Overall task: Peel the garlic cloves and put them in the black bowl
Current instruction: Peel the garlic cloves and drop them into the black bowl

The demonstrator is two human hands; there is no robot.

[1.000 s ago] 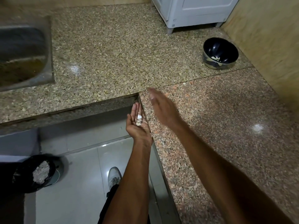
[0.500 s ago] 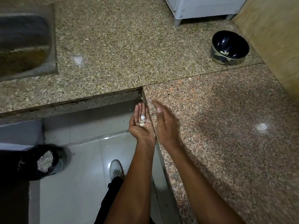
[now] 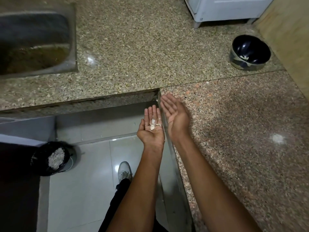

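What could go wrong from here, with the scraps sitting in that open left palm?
1. The left hand lies flat and open past the counter edge, over the floor; the loose garlic skins on it could slide or blow off before reaching the lined bin.
2. The right hand is open at the counter edge; a sweep toward the palm may flick bits past it.

Left hand [image 3: 151,129]: palm up, flat, fingers [image 3: 152,113] straight and together, forearm bare, reaching forward from lower frame. Right hand [image 3: 175,114]: just beside the left, palm turned up and inward, fingers extended, slightly blurred, apparently loosely cupped. Both forearms bare, roughly parallel. 1 leg in dark trousers and 1 pale shoe [image 3: 124,171] below.
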